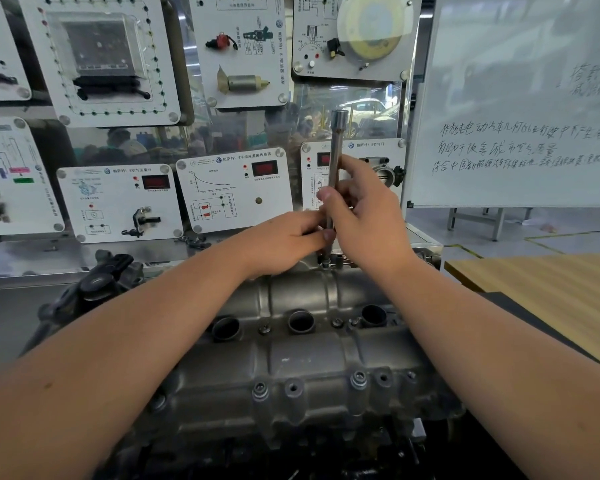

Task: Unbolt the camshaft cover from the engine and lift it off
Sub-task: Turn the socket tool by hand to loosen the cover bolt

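The grey metal camshaft cover lies across the engine in front of me, with three round plug wells along its middle and bolts along its near edge. A long steel extension bar stands upright over a bolt at the cover's far edge. My right hand grips the bar's middle with curled fingers and thumb. My left hand pinches the bar's lower end just above the bolt.
A display wall of white sensor training panels stands right behind the engine. A whiteboard with handwriting is at the right. A wooden tabletop lies right of the engine. Loose bolts rest on the metal shelf behind.
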Tool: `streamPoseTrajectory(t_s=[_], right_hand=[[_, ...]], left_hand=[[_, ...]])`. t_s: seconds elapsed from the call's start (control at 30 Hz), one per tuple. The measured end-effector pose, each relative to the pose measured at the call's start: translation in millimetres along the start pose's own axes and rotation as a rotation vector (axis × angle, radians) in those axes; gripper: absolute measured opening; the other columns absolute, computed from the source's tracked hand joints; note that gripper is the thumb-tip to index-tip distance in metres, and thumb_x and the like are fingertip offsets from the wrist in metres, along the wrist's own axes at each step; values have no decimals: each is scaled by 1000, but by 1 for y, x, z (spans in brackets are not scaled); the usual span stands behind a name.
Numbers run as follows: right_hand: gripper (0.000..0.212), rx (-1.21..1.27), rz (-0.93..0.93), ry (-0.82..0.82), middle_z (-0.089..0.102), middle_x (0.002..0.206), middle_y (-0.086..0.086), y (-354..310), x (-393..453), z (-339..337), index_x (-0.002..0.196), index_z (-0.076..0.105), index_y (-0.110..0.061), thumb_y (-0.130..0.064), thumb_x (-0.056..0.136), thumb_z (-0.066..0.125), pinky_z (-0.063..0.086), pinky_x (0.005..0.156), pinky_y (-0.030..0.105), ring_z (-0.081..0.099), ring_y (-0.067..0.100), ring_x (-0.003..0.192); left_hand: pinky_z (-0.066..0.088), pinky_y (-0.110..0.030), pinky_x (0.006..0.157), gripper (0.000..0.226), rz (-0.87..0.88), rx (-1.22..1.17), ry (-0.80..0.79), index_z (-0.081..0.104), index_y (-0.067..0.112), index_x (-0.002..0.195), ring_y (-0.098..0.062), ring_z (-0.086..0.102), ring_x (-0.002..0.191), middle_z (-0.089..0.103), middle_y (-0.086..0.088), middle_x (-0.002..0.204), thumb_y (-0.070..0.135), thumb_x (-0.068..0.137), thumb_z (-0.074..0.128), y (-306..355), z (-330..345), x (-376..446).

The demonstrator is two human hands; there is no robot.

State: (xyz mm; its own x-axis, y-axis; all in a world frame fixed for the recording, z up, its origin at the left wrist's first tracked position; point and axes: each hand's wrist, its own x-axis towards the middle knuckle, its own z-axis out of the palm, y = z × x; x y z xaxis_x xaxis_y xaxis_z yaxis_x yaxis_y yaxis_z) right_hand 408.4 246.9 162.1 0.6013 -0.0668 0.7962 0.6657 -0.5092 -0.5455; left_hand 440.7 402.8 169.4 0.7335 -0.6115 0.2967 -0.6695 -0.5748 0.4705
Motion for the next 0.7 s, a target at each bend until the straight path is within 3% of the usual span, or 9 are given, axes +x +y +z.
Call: streamPoseTrajectory(t_s=[0.1, 0.2, 0.27, 0.43, 0.5, 0.6, 0.7], right_hand=[[37, 5, -19, 15, 71, 90, -5, -1, 0, 1, 137, 57, -16, -19, 100, 59, 52, 71, 18, 66, 6, 76], [21, -25, -42, 42, 70, 89, -4, -4, 0, 0, 116, 68, -15, -22, 96, 65, 54, 80, 31, 65, 12, 85], [14, -87, -85, 33, 67, 83, 4, -4, 0, 0, 101, 68, -8, -20, 97, 63, 50, 76, 38, 61, 19, 81], [16, -46, -53, -22, 66, 77, 3, 0, 0, -3, 110, 64, -12, -16, 103, 50, 51, 68, 39, 62, 18, 71], [23, -31, -44, -20, 70, 81, 0, 0, 0, -2, 123, 62, -16, -17, 103, 51, 52, 68, 35, 64, 14, 70], [41, 13, -16, -10, 74, 88, -6, 0, -1, 0, 140, 53, -21, -23, 100, 60, 52, 71, 22, 67, 8, 76], [22, -16, -53, 2, 69, 87, -2, -1, -1, 0, 119, 64, -13, -21, 99, 61, 51, 74, 30, 63, 12, 79]], left_hand=[[48, -54, 103, 60, 6, 1, -3, 62, 19, 130, -25, 65, 116, 71, -2, 124, 61, 91, 44, 1, -1, 0], [51, -57, 97, 71, 39, 28, -4, 62, 20, 123, -30, 68, 107, 72, -6, 113, 74, 81, 42, 3, 0, 1], [51, -57, 95, 72, 35, 17, -2, 63, 20, 120, -30, 68, 104, 72, -7, 110, 75, 79, 43, 2, 0, 2], [49, -55, 99, 45, -19, 3, 14, 64, 20, 122, -27, 66, 108, 72, -3, 112, 52, 97, 45, -5, 1, 4], [49, -55, 100, 37, -5, 14, 8, 63, 17, 124, -27, 66, 109, 71, -4, 114, 44, 104, 47, -6, 1, 4], [49, -53, 101, 52, 9, 19, 3, 60, 16, 130, -24, 66, 112, 71, -3, 119, 53, 96, 47, 0, 0, 3], [50, -54, 99, 48, 27, 16, 4, 60, 19, 128, -23, 67, 109, 71, -2, 117, 52, 96, 49, 0, 1, 3]])
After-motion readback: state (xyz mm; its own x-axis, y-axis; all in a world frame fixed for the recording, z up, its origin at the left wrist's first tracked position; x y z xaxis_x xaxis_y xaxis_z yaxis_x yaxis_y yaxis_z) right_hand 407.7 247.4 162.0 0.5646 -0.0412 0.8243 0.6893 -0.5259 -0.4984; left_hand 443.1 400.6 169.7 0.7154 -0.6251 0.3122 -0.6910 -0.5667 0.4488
